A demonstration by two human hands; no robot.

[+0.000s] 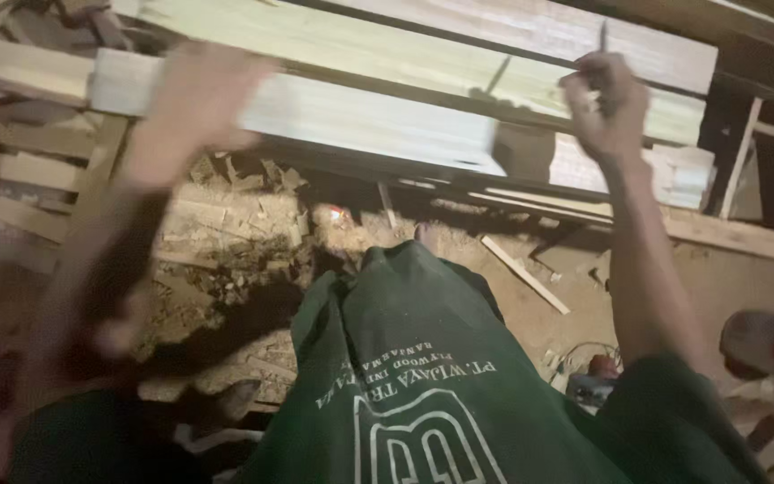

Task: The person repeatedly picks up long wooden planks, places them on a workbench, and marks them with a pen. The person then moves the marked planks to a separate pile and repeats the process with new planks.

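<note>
Two hands up, left hand (197, 99) flat, open on pale plank (360, 116), right hand (606, 103) pinching pencil (602, 40).

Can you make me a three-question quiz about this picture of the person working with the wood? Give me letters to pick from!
1. Where does the left hand rest?
A. on the long pale plank
B. on the dirt floor
C. on a metal bucket

2. What colour is the shirt the person wears?
A. yellow
B. dark green
C. white

3. What is the right hand doing?
A. lying flat and open
B. holding a thin pencil-like stick upright
C. gripping a hammer

Answers:
1 A, the palm lies on the plank's top edge.
2 B, the cloth is dark green with white print.
3 B, the fingers pinch a slim dark stick that pokes up above them.
</note>
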